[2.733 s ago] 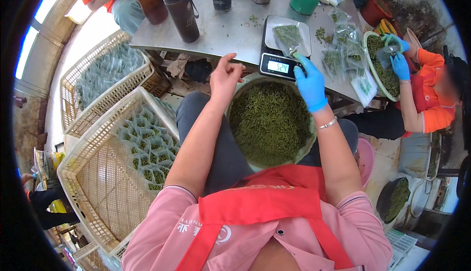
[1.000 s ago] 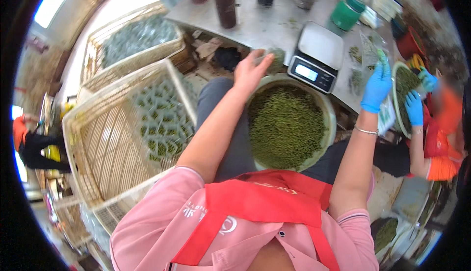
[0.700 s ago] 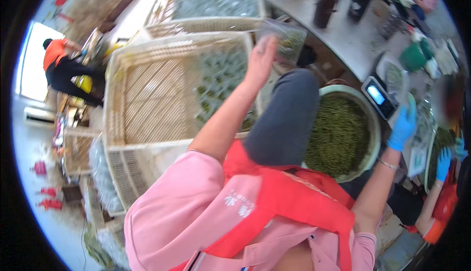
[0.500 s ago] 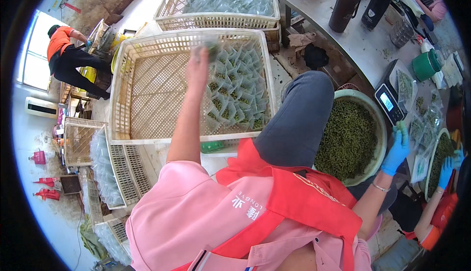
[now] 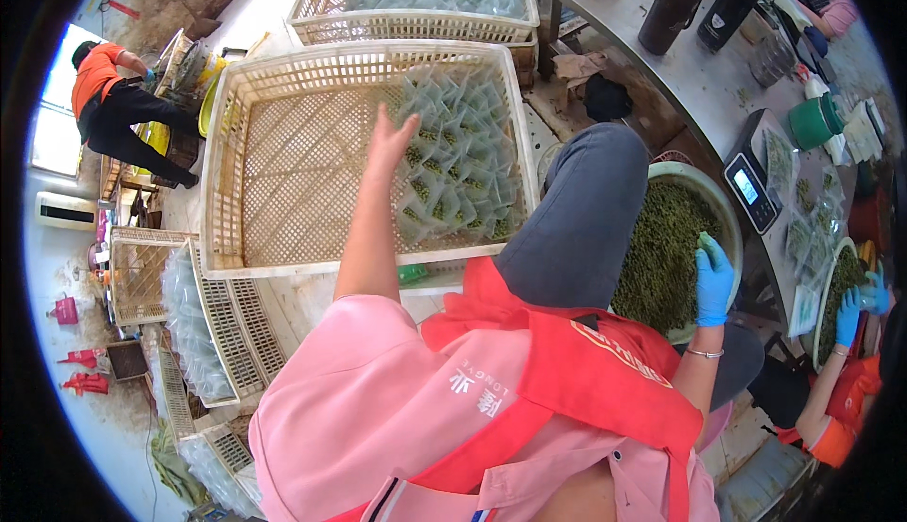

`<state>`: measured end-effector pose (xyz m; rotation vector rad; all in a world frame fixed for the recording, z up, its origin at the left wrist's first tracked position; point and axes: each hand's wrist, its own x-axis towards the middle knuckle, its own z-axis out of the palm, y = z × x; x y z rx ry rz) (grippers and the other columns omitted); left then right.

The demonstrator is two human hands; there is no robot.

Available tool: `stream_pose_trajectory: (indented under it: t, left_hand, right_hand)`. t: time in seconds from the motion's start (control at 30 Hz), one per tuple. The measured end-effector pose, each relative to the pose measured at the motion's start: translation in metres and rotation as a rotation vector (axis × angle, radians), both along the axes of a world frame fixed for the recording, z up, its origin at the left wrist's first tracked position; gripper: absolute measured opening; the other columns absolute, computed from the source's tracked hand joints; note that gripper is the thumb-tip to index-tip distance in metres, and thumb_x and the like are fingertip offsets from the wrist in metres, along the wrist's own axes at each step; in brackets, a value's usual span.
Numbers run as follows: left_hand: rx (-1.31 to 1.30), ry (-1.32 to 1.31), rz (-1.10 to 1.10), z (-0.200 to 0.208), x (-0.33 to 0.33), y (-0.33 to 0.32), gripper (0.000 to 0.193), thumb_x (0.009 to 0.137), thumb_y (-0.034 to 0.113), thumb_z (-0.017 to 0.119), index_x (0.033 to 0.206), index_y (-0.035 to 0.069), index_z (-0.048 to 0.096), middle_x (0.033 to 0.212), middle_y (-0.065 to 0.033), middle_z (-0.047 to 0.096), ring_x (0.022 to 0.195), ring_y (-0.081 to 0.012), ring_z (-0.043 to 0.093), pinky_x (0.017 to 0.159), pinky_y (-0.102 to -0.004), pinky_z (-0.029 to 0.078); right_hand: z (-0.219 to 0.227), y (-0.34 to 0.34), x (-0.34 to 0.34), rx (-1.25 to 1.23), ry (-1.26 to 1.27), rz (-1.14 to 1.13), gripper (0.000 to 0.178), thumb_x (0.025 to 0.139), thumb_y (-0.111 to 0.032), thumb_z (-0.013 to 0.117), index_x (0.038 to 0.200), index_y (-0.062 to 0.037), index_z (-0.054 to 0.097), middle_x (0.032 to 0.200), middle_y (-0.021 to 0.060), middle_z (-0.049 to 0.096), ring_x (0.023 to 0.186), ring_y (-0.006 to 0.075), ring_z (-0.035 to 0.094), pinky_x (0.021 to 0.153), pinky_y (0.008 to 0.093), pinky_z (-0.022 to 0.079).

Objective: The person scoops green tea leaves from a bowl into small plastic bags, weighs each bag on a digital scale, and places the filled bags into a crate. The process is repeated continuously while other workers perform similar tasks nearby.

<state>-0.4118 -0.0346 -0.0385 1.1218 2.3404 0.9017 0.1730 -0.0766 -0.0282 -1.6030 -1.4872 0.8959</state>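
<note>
My left hand (image 5: pixel 385 147) is bare and held over a large cream plastic crate (image 5: pixel 215 191). Its thumb and fingers are spread, with nothing in them. Just to its right, rows of small clear bags (image 5: pixel 458 168) with green berries, peppercorn-like, fill the crate's right side. My right hand (image 5: pixel 715 286), in a blue glove, is at the right rim of a round pale tub (image 5: pixel 729 224) heaped with loose green berries (image 5: pixel 666 257). The gloved fingers are drawn together and the fingertips look greenish. Whatever they hold, if anything, is too small to make out.
Right of the tub, a metal table (image 5: pixel 652 73) bears a digital scale (image 5: pixel 752 182), filled bags (image 5: pixel 812 229), dark bottles (image 5: pixel 676 2) and a green container (image 5: pixel 816 125). A co-worker's gloved hands (image 5: pixel 847 314) work over another tub. More crates stand behind (image 5: pixel 416 21) and at left (image 5: pixel 231 333).
My left hand has let go of a filled bag over the crate and opened. My right hand has moved from beside the scale down and left to the tub.
</note>
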Motion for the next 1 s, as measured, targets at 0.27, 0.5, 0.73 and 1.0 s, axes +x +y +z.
stream_pose_trajectory:
  t: [0.27,0.5,0.73,1.0]
  left_hand:
    - [0.527,0.034,-0.393,0.049,0.115,0.025,0.031,0.085,0.017,0.063,0.113,0.006,0.057,0.107,-0.0103,0.065,0.098,-0.0233,0.062,0.086,-0.0375,0.047]
    - [0.567,0.084,-1.403,0.08,0.337,0.011,0.03,0.08,0.019,0.065,0.108,0.011,0.06,0.103,-0.0103,0.065,0.089,-0.0305,0.063,0.076,-0.0391,0.051]
    - [0.085,-0.114,-1.484,0.024,0.41,0.0,0.028,0.083,0.031,0.061,0.104,0.012,0.062,0.086,-0.0127,0.067,0.08,-0.0316,0.065,0.072,-0.0423,0.051]
    - [0.114,-0.011,-1.435,0.023,0.402,0.003,0.023,0.085,0.032,0.06,0.097,0.013,0.064,0.074,-0.0134,0.065,0.071,-0.0329,0.064,0.064,-0.043,0.05]
  right_hand:
    - [-0.038,-0.016,-0.016,-0.22,-0.737,0.026,0.044,0.077,-0.023,0.068,0.118,-0.0081,0.059,0.108,0.0178,0.063,0.098,0.0349,0.061,0.085,0.0432,0.048]
    - [-0.028,-0.019,-0.005,-0.068,0.014,-0.183,0.012,0.082,-0.011,0.064,0.093,-0.0051,0.064,0.08,0.009,0.066,0.065,0.0216,0.063,0.059,0.0319,0.049]
    - [0.019,-0.033,-0.002,-0.151,0.3,-0.24,0.017,0.088,-0.012,0.06,0.103,-0.0026,0.063,0.076,0.0058,0.065,0.056,0.015,0.06,0.051,0.028,0.048]
    - [0.055,0.061,0.033,0.485,-0.571,-0.297,0.038,0.086,-0.004,0.051,0.123,-0.0097,0.056,0.131,0.0131,0.051,0.093,0.0383,0.06,0.079,0.0415,0.05]
